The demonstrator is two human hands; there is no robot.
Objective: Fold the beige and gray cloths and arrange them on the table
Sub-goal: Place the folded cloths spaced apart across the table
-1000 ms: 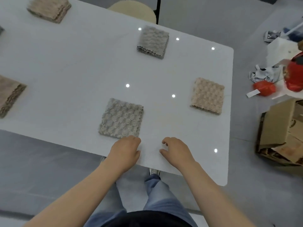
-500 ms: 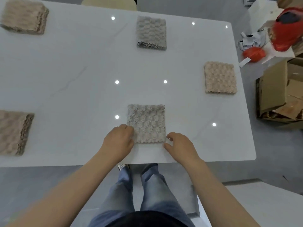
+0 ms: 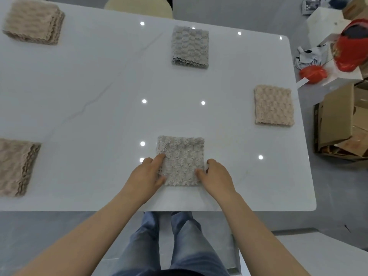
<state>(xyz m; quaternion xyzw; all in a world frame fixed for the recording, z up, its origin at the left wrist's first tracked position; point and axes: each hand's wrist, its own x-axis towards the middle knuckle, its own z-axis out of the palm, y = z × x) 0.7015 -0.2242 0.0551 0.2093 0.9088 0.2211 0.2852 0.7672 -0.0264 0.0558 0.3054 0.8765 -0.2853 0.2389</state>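
- Two bare hands meet at one folded cloth close to the near edge of the white table (image 3: 89, 96).
- Near gray cloth (image 3: 182, 156): a folded square lying flat on the table directly between the hands, scalloped edge toward the person.
- Left hand (image 3: 146, 175): at the cloth's left edge, fingers curled, forefinger lying on top of the fabric and thumb against the near left corner, so it grips that side.
- Right hand (image 3: 217, 176): at the cloth's right edge, thumb pressed on top of the fabric, other fingers curled beside the edge, pinching that side.
- Far gray cloth (image 3: 190, 46): folded, lies well beyond the hands, straight ahead of them.
- Single beige cloth (image 3: 273, 105): folded, ahead and to the right of the right hand, near the table's right edge.
- Beige stack (image 3: 16, 166): well to the left of the left hand, level with it, partly cut off by the frame.
- Second beige stack (image 3: 32, 22): far ahead and left of the left hand, at the table's far corner.
- Off the table, right of the right hand: an open cardboard box (image 3: 338, 120) on the floor, and a red bag (image 3: 350, 48) farther back.
- Below the forearms: blue jeans (image 3: 179, 246).
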